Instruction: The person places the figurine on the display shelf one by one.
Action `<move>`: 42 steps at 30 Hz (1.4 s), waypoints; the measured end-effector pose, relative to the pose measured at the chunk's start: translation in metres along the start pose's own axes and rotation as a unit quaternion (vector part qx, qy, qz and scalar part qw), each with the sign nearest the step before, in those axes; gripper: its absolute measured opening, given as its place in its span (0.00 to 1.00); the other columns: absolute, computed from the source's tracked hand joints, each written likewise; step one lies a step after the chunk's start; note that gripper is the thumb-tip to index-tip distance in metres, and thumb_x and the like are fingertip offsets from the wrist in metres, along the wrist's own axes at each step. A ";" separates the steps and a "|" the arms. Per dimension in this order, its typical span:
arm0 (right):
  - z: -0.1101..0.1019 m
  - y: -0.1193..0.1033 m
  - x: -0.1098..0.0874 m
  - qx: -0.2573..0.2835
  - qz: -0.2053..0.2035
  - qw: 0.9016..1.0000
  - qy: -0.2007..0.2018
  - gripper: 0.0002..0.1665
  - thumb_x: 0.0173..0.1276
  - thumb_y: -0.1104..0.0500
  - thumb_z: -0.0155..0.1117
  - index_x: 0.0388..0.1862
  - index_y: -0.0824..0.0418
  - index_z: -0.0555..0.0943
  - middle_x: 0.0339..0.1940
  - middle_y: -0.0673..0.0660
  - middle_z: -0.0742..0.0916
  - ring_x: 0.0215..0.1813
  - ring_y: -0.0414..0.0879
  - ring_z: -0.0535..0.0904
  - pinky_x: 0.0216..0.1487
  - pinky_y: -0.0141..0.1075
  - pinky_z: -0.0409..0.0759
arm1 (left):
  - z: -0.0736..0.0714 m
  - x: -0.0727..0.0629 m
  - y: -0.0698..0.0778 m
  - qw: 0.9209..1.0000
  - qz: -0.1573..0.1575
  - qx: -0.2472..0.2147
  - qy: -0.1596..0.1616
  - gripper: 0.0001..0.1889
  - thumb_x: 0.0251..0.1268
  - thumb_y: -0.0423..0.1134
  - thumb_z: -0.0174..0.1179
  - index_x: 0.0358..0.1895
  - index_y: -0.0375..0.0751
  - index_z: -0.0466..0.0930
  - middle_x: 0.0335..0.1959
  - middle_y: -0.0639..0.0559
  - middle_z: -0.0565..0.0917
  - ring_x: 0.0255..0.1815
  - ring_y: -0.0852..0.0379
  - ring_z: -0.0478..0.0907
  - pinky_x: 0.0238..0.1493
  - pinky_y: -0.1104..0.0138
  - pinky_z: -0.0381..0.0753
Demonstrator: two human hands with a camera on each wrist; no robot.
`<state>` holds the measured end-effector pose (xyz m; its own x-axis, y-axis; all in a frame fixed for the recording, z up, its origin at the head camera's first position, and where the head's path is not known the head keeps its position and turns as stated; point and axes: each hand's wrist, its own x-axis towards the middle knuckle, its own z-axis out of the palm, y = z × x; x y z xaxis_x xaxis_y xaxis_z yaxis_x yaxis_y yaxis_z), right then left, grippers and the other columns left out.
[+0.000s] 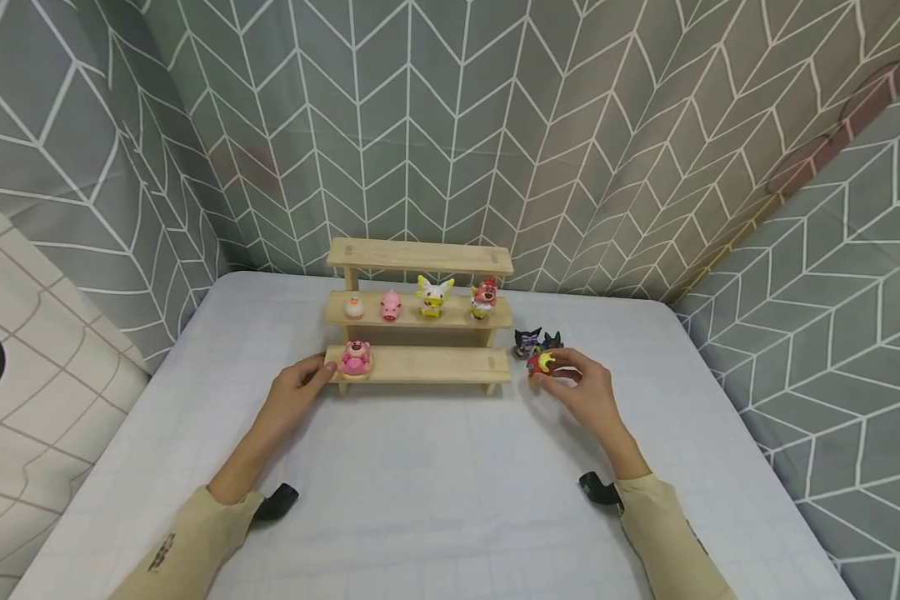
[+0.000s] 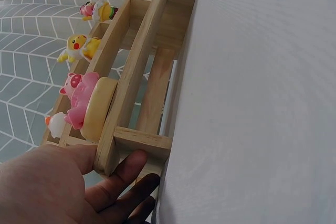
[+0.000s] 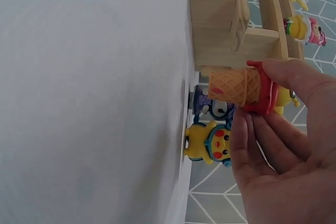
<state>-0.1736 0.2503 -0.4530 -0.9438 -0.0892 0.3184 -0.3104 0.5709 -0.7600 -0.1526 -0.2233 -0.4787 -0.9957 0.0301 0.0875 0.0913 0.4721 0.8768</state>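
My left hand [image 1: 296, 392] pinches the left end of the lowest tier of a wooden three-tier display stand [image 1: 435, 365], thumb above and fingers beneath. Close to that thumb, a pink bear figurine [image 1: 356, 358] on a round cream base sits on the tier. To the right of the stand, my right hand [image 1: 585, 387] holds a figurine with a waffle-cone base [image 3: 233, 86] and a red and yellow top between thumb and fingers. In the right wrist view, a dark purple figurine [image 3: 218, 108] and a yellow figurine with a blue hood [image 3: 207, 142] stand just beyond it.
Along the middle tier stand a small white figurine [image 1: 354, 308], a pink pig [image 1: 391, 306], a white-and-yellow figurine [image 1: 433, 298] and a red-topped pink figurine [image 1: 483, 298]. A white cloth covers the table [image 1: 420, 483]. Patterned curtains [image 1: 450, 125] hang behind and beside it.
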 end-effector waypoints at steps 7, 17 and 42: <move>0.000 -0.007 0.002 0.008 -0.014 1.000 0.005 0.25 0.63 0.68 0.79 0.59 0.69 0.83 0.51 0.66 0.90 0.53 0.59 0.87 0.56 0.49 0.87 | 0.001 0.002 -0.001 1.000 0.010 -0.005 -0.002 0.22 0.84 0.49 0.54 0.56 0.31 0.83 0.69 0.32 0.80 0.74 0.36 0.72 0.76 0.43 0.67; -0.001 -0.047 0.000 0.002 -0.017 1.000 0.001 0.21 0.63 0.71 0.77 0.54 0.74 0.83 0.47 0.68 0.89 0.50 0.59 0.87 0.54 0.35 0.88 | -0.001 -0.001 0.001 1.000 0.008 0.003 0.006 0.19 0.84 0.48 0.54 0.50 0.32 0.83 0.68 0.33 0.80 0.73 0.36 0.74 0.74 0.43 0.69; 0.055 -0.073 0.024 0.091 -0.042 0.993 -0.065 0.21 0.65 0.63 0.79 0.56 0.64 0.85 0.50 0.61 0.90 0.52 0.51 0.87 0.58 0.52 0.87 | 0.000 0.000 0.004 1.000 -0.020 -0.007 -0.004 0.23 0.85 0.51 0.53 0.51 0.32 0.83 0.72 0.31 0.76 0.77 0.34 0.69 0.76 0.41 0.67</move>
<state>-0.1796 0.1616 -0.4207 -0.9164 -0.2424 0.3186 -0.3937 0.4015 -0.8269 -0.1520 -0.2215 -0.4756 -0.9986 0.0197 0.0490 0.0525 0.4602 0.8862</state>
